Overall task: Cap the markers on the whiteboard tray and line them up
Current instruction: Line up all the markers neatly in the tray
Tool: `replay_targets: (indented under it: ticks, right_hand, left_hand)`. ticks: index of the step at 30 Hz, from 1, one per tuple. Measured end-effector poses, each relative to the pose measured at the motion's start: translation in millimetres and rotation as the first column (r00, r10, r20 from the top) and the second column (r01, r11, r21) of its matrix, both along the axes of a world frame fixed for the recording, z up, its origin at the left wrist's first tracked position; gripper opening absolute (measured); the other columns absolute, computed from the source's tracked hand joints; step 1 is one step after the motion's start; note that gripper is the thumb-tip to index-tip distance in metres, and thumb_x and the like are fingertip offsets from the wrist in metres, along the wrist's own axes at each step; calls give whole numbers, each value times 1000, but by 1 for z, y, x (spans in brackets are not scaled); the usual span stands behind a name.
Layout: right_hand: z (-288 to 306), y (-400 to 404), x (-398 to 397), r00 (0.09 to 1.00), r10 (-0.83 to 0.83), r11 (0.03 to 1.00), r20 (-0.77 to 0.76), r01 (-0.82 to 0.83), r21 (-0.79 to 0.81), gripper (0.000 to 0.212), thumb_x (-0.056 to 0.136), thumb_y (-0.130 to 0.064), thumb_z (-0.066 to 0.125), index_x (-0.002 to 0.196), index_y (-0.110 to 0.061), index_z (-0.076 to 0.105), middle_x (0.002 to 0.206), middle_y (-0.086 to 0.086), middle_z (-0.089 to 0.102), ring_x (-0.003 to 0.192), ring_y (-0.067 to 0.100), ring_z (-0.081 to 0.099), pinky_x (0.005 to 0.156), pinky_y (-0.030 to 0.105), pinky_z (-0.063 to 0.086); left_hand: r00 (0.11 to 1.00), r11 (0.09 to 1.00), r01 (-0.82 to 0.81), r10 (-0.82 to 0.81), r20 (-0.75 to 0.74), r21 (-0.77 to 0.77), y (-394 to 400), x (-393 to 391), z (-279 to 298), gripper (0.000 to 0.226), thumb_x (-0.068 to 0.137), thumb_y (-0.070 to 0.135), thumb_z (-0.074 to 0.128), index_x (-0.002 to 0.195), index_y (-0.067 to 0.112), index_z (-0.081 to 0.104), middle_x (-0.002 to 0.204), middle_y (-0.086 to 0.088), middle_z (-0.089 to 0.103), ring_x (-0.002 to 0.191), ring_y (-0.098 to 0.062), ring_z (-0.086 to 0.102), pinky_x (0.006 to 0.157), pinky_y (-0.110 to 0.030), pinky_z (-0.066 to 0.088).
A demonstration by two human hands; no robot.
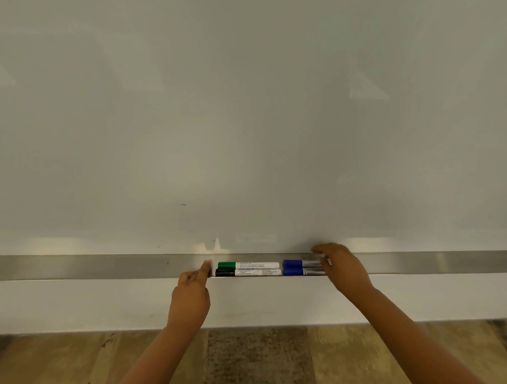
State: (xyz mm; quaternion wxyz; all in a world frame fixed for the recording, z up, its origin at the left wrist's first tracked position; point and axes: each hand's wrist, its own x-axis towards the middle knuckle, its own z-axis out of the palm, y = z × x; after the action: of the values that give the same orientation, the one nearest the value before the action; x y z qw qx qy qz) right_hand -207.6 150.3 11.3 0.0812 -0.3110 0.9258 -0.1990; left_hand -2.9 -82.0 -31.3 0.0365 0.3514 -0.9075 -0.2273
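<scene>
A large whiteboard (243, 119) fills most of the view, its pale grey-white surface nearly blank apart from a few faint dark specks low down. Along its lower edge runs a long brushed-metal tray (90, 267), stretching across the whole width and cut off at both sides. Below it lie a white wall band (265, 301) and a strip of wood-patterned floor (254, 363). Two bare forearms reach up from the bottom edge. The left hand (193, 296) is loosely curled with its index finger extended, the fingertip resting on the tray just beside the left ends of the markers. The right hand (341, 267) is cupped with fingers pressed together, covering the right ends of the two blue markers; whether it grips them cannot be told. Four markers lie flat on the tray in two rows, end to end, all capped at their visible ends. At the back left is the green marker (248, 265), with a green cap and white printed barrel; in front of it the black marker (248, 272), alike but black-capped. To their right lie the back blue marker (300, 262) and the front blue marker (301, 271), with blue caps and greyish barrels. The barrel print is too small to read.
</scene>
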Motion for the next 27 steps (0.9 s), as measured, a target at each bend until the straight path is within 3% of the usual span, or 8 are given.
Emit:
replay_targets:
  ticks: [5,9,14,16,19,22,24,27]
  right_hand:
    - [-3,25,-7,961,-277,961,-28,277,18,34,85,8,45,111,-6,62,109,20,62,98,34,59,82,38,50]
    - [-10,26,-4,949,-311,950,55,309,52,33,85,7,44,100,-9,67,100,18,63,78,29,58,69,32,47]
    - [-15,20,-1,942,-327,945,80,328,6,32,85,9,42,99,-8,66,101,18,62,79,29,57,69,29,43]
    - [-16,19,0,934,-345,937,91,348,-14,33,84,10,43,103,-6,65,104,20,62,86,34,60,72,32,45]
    - [-16,18,1,917,-384,922,108,387,-13,33,84,10,44,110,-3,61,109,22,61,93,36,60,81,37,48]
    - [-17,20,0,914,-394,918,100,397,-9,29,86,6,45,109,-2,62,108,22,63,94,36,60,85,39,48]
    - [-18,20,-2,916,-389,920,99,391,0,29,88,6,44,110,0,61,110,23,64,99,37,59,97,45,45]
    - [-20,20,-5,921,-377,926,99,373,56,33,89,5,41,117,-3,57,114,21,63,108,35,57,110,53,30]
  left_hand:
    - [1000,1000,-6,6,-14,10,2,1,0,55,89,4,39,139,23,31,129,-18,47,97,-28,61,91,-36,50]
    - [999,999,34,-34,-7,-29,8,-1,-1,56,88,2,39,140,19,28,144,-9,40,119,-23,48,97,-33,48]
    - [1000,998,-4,6,30,-55,11,-4,5,60,88,4,38,143,18,18,137,-15,45,111,-25,55,97,-34,47]
    - [997,991,51,-44,59,-122,14,-9,7,61,88,4,37,143,15,15,135,-11,50,116,-23,51,96,-32,46]
    - [997,991,30,-21,68,-133,18,-18,12,61,87,2,38,143,13,16,127,-9,58,106,-22,56,89,-31,48]
    - [998,996,-36,40,49,-83,18,-23,17,54,88,2,37,140,10,25,127,-11,56,103,-25,58,88,-32,47]
    - [996,995,-92,92,-7,-30,16,-24,19,45,90,5,38,135,6,37,124,-14,54,95,-28,60,83,-34,48]
    - [985,981,-165,169,-26,105,13,-31,22,35,91,5,38,124,3,49,121,-19,53,92,-34,61,83,-39,47]
